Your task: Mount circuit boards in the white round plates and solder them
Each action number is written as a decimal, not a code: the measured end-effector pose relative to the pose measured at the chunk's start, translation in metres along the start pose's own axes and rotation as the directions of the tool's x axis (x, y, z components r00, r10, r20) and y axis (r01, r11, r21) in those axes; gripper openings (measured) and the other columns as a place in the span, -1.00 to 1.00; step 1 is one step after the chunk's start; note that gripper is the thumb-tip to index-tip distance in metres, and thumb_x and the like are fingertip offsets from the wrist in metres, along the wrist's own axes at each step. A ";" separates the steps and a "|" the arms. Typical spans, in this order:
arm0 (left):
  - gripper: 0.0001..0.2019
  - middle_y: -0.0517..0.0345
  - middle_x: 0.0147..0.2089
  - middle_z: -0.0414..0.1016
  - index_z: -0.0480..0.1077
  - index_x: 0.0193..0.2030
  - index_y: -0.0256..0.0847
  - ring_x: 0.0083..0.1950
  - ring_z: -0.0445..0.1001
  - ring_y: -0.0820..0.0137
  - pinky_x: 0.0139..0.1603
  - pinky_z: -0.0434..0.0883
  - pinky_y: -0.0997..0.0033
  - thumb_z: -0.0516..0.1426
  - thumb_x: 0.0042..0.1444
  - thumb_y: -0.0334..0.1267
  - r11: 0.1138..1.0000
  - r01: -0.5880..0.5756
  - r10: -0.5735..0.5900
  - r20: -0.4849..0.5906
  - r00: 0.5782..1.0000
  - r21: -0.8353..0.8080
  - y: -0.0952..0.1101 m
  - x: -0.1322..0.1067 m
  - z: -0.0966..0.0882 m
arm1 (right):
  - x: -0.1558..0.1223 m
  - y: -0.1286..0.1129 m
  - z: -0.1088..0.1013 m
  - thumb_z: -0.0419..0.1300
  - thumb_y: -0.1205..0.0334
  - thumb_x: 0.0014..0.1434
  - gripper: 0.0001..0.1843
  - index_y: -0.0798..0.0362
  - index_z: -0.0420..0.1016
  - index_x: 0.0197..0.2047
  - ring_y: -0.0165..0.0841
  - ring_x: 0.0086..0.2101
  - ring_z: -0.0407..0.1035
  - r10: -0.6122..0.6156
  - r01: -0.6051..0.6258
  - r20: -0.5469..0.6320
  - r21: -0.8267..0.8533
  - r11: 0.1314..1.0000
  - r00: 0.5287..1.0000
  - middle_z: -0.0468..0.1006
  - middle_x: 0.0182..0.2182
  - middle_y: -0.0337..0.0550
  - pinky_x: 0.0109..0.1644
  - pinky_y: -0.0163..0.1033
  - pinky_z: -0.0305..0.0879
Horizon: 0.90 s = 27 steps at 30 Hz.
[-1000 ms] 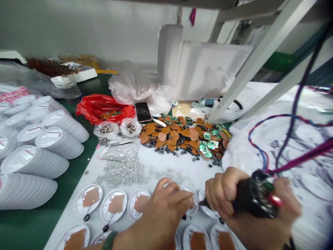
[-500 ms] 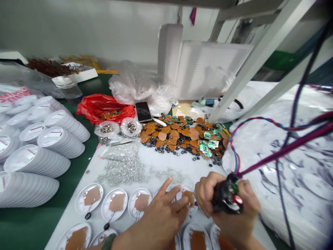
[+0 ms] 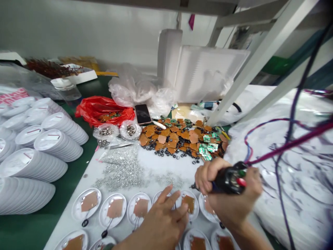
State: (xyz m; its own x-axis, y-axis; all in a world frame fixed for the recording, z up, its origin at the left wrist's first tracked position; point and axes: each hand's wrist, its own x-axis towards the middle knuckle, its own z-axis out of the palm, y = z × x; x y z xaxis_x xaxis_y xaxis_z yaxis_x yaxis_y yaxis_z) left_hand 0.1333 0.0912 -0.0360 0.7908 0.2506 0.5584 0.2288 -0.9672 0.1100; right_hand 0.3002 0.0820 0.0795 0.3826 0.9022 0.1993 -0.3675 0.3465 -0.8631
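Round white plastic shells (image 3: 196,205), each lined with a square brown pad (image 3: 189,204), are laid out in rows on a white sheet (image 3: 166,170) covering part of the table (image 3: 33,229), directly in front of the person. At far left, further shells are nested in long stacks (image 3: 49,146). Over the near row at centre, the left hand (image 3: 162,225) is positioned with its grip released: the fingers are spread across the shells, and the index finger (image 3: 168,191) is extended away from the person. Whether the fingertips press on a shell cannot be determined. Beyond the hand, a pile of brown pads (image 3: 162,139) and green circuit boards (image 3: 208,147) is spread among small black rings. To the right, the right hand (image 3: 231,208) is clenched around a black corded hand tool (image 3: 229,180), whose tip is directed leftward, above the shells and just beside the left hand. A maroon cable (image 3: 286,147) is run from the tool toward the upper right, over clear plastic sheeting (image 3: 299,180).
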 end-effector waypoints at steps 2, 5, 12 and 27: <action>-0.85 0.39 -0.12 0.69 0.52 -0.21 -0.08 0.16 0.51 0.21 0.41 0.15 -0.02 0.14 0.40 -0.28 0.999 0.024 -0.024 0.009 1.000 -0.043 0.001 0.002 -0.004 | 0.004 0.013 0.001 0.07 -0.38 0.21 -0.32 0.03 0.54 -0.58 -0.38 -0.70 0.22 0.005 -0.006 -0.026 -0.016 1.000 1.000 0.34 -0.75 -0.21 -0.65 -0.29 0.13; -0.82 0.41 -0.23 0.69 0.51 -0.23 -0.03 0.05 0.54 0.28 0.38 0.14 -0.02 0.12 0.41 -0.26 0.977 0.113 -0.101 0.074 0.992 -0.182 -0.003 0.009 -0.015 | 0.006 0.027 0.000 0.09 -0.39 0.19 -0.33 0.03 0.54 -0.58 -0.37 -0.70 0.24 -0.009 0.007 -0.041 -0.032 0.999 0.999 0.34 -0.76 -0.22 -0.65 -0.29 0.14; -0.91 0.17 -0.20 0.53 0.48 -0.16 -0.13 -0.14 0.41 0.27 0.01 0.23 0.14 0.16 0.31 -0.39 0.849 0.434 -0.362 0.266 0.893 -0.303 -0.022 0.040 -0.048 | 0.002 0.000 0.006 0.10 -0.39 0.18 -0.32 0.04 0.56 -0.57 -0.37 -0.69 0.26 -0.001 0.000 0.025 0.017 1.000 1.000 0.34 -0.75 -0.22 -0.60 -0.26 0.21; -0.82 0.23 -0.28 0.47 0.41 -0.25 -0.14 -0.19 0.36 0.35 0.02 0.16 0.26 0.09 0.42 -0.37 0.810 0.326 -0.229 0.249 0.941 -0.488 -0.042 0.038 -0.016 | 0.002 -0.021 0.014 0.06 -0.39 0.20 -0.30 0.03 0.52 -0.61 -0.41 -0.73 0.18 0.078 -0.080 0.016 0.142 0.987 0.997 0.28 -0.78 -0.26 -0.62 -0.26 0.19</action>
State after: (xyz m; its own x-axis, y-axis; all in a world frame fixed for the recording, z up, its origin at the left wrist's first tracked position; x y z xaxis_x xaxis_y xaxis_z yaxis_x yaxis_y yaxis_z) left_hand 0.1448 0.1407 -0.0056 0.8330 0.4676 0.2958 0.1663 -0.7215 0.6722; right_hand 0.2969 0.0803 0.1041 0.3392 0.9304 0.1387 -0.5135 0.3066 -0.8014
